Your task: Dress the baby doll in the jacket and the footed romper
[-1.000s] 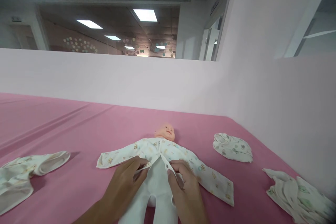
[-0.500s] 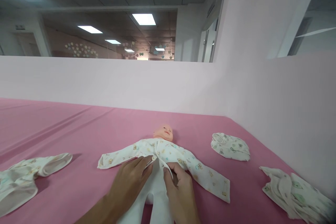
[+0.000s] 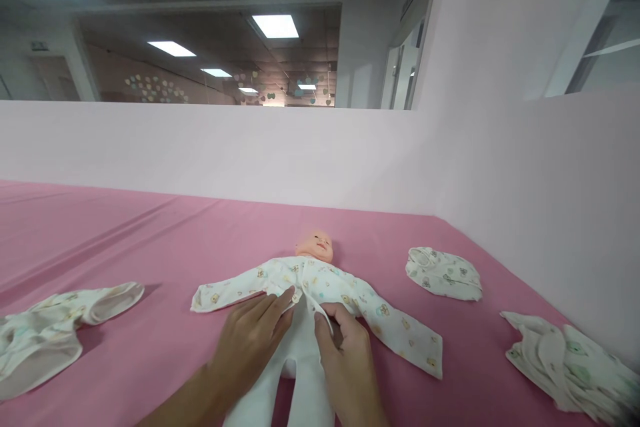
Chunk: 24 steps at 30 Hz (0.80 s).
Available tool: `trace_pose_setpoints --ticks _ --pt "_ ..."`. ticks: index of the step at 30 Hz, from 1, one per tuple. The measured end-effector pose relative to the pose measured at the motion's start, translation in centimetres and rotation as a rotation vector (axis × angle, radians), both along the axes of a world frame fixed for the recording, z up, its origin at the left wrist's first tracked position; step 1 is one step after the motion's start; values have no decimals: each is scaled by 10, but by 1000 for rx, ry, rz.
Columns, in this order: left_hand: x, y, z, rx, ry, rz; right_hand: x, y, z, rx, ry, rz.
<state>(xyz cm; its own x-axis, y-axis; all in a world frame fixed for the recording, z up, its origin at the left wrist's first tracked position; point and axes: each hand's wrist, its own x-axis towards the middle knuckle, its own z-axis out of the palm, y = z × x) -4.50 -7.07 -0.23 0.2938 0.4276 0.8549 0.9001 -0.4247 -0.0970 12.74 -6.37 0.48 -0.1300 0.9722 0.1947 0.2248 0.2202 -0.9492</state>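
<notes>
A baby doll [image 3: 317,247] lies on its back, dressed in a white long-sleeved baby shirt [image 3: 395,330] with small animal prints and plain white pants [image 3: 306,393]. The shirt's front is parted over the belly, its sleeves spread to both sides. My left hand [image 3: 253,340] is closed on the left front edge, thumb and fingers by a small pale button [image 3: 297,297]. Between thumb and bent index finger, my right hand [image 3: 350,360] pinches the right front edge. The fabric inside both grips is partly hidden by my fingers.
All this lies on a pink sheet [image 3: 165,240]. Printed baby clothing [image 3: 65,320] is at the left; a folded printed garment [image 3: 444,273] and a crumpled one [image 3: 570,363] lie at the right. A white wall [image 3: 225,150] bounds the back and right side.
The whole view has shifted slightly. Both hands keep their hold on the shirt's front edges; my left fingers have moved a little about the button.
</notes>
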Motion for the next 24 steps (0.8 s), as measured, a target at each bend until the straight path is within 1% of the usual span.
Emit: trace_pose_setpoints --ticks 5,10,14,19,24 --pt "0 1 5 22 42 -28 0 -1 2 -11 -11 -5" --pt "0 2 2 2 117 -72 0 -2 4 5 -33 -11" --pt "2 1 1 10 132 -101 -1 -3 5 17 -46 -17" --pt "5 -1 5 8 158 -134 -2 -6 5 70 -64 -26" --pt "10 -2 2 6 124 -175 -4 -11 6 169 -104 -76"
